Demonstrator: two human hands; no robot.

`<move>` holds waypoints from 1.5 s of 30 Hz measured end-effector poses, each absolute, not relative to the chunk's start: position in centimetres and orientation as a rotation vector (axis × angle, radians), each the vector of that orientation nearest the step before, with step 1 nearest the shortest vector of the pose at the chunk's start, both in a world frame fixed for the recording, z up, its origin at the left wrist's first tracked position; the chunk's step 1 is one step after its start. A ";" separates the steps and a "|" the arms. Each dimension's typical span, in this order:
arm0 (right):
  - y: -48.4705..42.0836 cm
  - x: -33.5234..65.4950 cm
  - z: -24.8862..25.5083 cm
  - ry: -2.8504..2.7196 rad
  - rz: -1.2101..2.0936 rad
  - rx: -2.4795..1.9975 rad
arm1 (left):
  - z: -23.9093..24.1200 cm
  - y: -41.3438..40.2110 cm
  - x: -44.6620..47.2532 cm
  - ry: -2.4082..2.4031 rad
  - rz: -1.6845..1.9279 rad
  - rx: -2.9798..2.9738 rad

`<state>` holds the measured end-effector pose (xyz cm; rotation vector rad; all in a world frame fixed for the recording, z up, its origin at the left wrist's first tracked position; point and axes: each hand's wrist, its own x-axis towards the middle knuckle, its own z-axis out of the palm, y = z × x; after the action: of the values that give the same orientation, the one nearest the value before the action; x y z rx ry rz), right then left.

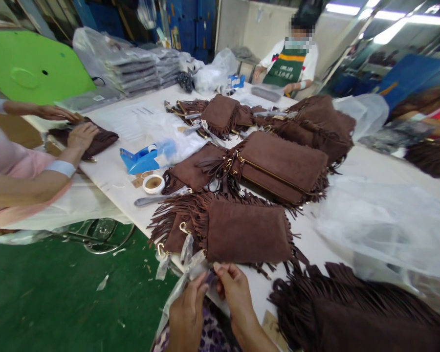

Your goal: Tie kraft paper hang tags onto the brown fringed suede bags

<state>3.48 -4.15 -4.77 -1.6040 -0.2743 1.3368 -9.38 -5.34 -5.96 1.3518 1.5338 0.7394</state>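
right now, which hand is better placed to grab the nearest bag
Right, probably. The right hand lies almost at the near edge of the bag; the left hand sits lower, further off. Both pinch the clear strip.

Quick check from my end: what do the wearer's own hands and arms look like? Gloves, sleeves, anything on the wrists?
Both are bare. The left hand and right hand wear no gloves and no rings that show. No sleeve, watch or band is visible above either wrist. A purple patterned garment shows low between the two arms.
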 end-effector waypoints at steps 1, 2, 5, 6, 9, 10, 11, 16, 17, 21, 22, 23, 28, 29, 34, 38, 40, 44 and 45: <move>-4.2 3.5 -4.8 -0.272 1.337 -1.601 | -6.3 -5.4 -9.4 1.522 0.758 1.368; -4.2 3.5 -4.8 -0.271 1.342 -1.595 | -6.5 -5.3 -9.4 1.518 0.775 1.377; -4.2 3.5 -4.9 -0.273 1.341 -1.586 | -6.6 -4.9 -9.1 1.533 0.750 1.415; -4.2 3.5 -4.9 -0.279 1.334 -1.588 | -6.3 -4.7 -9.0 1.537 0.725 1.433; -4.3 3.7 -5.0 -0.292 1.321 -1.591 | -5.3 -4.2 -8.5 1.544 0.668 1.454; -4.3 3.7 -5.0 -0.295 1.327 -1.590 | -5.0 -4.0 -8.3 1.539 0.663 1.449; -4.4 3.8 -5.0 -0.305 1.335 -1.590 | -4.7 -3.9 -8.2 1.530 0.658 1.444; -5.5 4.6 -4.5 -0.672 1.227 -1.639 | -3.8 -3.0 -7.8 1.515 0.613 1.364; -5.7 4.9 -4.3 -0.789 1.177 -1.633 | -3.7 -2.8 -7.6 1.515 0.608 1.318; -6.5 5.6 -4.4 -1.037 1.061 -1.619 | -3.3 -2.1 -7.0 1.443 0.634 1.068; -6.5 5.7 -4.6 -1.040 1.046 -1.646 | -3.4 -2.0 -6.7 1.414 0.648 1.005; -6.4 5.8 -4.7 -1.039 1.029 -1.678 | -3.5 -1.9 -6.5 1.385 0.662 0.946; -5.9 5.9 -4.8 -1.153 0.934 -1.764 | -4.6 -2.1 -5.9 1.320 0.717 0.770; -5.9 5.9 -4.7 -1.208 0.910 -1.769 | -4.8 -2.1 -6.0 1.312 0.721 0.746; -6.1 5.8 -4.6 -1.620 0.617 -1.845 | -5.2 -2.4 -6.5 1.347 0.730 0.640; -6.0 5.8 -4.7 -1.825 0.316 -1.875 | -4.7 -3.0 -6.7 1.337 0.705 0.535; -5.7 5.9 -4.7 -1.874 0.214 -1.869 | -4.3 -3.2 -6.5 1.300 0.722 0.499; -5.2 5.8 -5.2 -1.902 0.072 -1.851 | -3.6 -3.2 -5.8 1.233 0.786 0.368; -5.0 5.7 -5.4 -1.896 0.039 -1.848 | -3.5 -3.2 -5.6 1.223 0.797 0.322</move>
<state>5.72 -5.04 -5.38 -1.8478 -1.8962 0.0389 -5.61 -3.19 -3.46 0.3223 1.2227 0.7972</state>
